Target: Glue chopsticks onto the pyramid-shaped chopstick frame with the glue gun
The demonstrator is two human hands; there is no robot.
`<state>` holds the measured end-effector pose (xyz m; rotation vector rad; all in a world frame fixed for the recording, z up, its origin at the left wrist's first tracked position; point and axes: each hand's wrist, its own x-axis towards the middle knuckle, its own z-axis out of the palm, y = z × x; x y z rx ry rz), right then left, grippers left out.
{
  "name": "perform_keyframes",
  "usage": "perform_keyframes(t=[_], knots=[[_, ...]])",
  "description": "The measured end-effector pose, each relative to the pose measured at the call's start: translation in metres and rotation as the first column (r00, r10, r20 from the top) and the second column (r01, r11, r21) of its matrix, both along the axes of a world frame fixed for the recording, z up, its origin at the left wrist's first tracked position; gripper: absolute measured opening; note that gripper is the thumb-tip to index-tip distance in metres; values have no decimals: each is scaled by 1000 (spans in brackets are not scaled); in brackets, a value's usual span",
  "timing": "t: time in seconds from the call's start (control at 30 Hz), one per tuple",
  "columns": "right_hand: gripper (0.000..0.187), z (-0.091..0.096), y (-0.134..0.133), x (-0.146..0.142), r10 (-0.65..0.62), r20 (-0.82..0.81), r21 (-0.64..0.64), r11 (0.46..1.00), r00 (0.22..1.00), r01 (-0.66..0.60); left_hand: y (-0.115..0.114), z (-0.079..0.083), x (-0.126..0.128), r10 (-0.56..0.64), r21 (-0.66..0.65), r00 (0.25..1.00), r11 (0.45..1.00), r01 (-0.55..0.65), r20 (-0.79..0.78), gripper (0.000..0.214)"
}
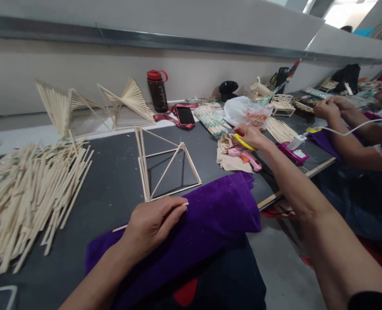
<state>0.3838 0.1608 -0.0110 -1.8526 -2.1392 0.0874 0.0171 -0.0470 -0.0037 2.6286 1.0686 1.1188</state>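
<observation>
My left hand (pixel 155 221) is closed around a thin wooden stick (pixel 119 228); one end shows past the fingertips and the other sticks out behind the hand. Beneath it a purple cloth (pixel 219 204) lies over the table edge. Farther to the right, my right hand (pixel 250 137) grips scissors by their yellow handle (pixel 243 142), with the blades pointing away to the left. Just below that hand a pink glue gun (pixel 245 156) rests on crumpled brown paper (pixel 225 159). A stick frame (pixel 171 172) of joined triangles and a square stands beyond my left hand.
A large pile of loose sticks (pixel 32 193) covers the left side. Along the wall stand a fan-shaped stick model (pixel 129 105), a dark bottle (pixel 157 94), a phone (pixel 186 115) and a plastic bag (pixel 247 111). A co-worker's hands (pixel 334 107) and a purple power strip (pixel 292 153) are at right.
</observation>
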Motion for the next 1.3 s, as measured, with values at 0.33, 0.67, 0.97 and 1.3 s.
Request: perform_keyframes(t=[0.33,0.67,0.97,1.3], knots=[[43,-14,17,9,95,9,-35,995,995,-94,-2,2,2,-9,-18,1000,1000,8,-23,13],[41,-10,27,5,56,51,18,998,997,-57,0,-1,1,-21,-4,999,1000,21,-50,12],[48,9,62,-19,-46,122,83,996,991,36,1,0,1,-17,-4,998,1000,17,-62,10],[51,3,87,-39,-25,229,27,999,973,19,-4,3,4,-34,-15,998,999,33,-46,14]])
